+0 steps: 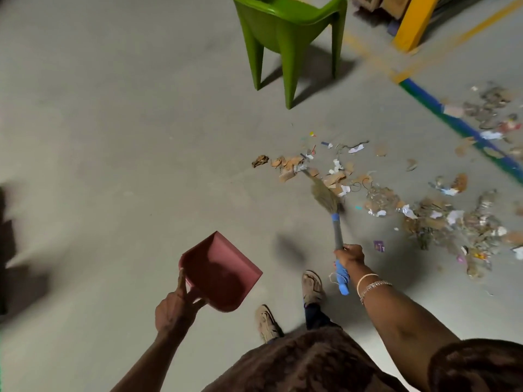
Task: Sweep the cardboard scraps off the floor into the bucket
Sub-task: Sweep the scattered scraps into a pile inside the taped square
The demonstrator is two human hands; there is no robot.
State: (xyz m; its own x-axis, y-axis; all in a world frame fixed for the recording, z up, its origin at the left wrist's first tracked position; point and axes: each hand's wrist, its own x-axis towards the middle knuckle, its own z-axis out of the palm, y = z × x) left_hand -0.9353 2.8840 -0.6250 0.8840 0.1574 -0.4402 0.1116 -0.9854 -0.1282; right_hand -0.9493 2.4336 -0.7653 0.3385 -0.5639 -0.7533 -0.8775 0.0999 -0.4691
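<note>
Cardboard scraps [294, 165] mixed with paper bits and clear plastic lie scattered on the grey floor, from the middle to the right edge, with a denser heap [452, 222] at the right. My right hand [349, 254] grips a short broom [328, 198] by its blue-and-grey handle; the straw head rests among the nearer scraps. Low at the centre-left, my left hand [177, 304] holds a pink dustpan [219, 271] by its back end, lifted off the floor and empty. No bucket is in view.
A green plastic chair [285, 38] stands at the top centre. A yellow post [414, 22] rises at the top right, with yellow and blue-green floor lines [452, 120] running by it. Dark blurred shapes sit at the left edge. My feet [311, 287] are just below the broom.
</note>
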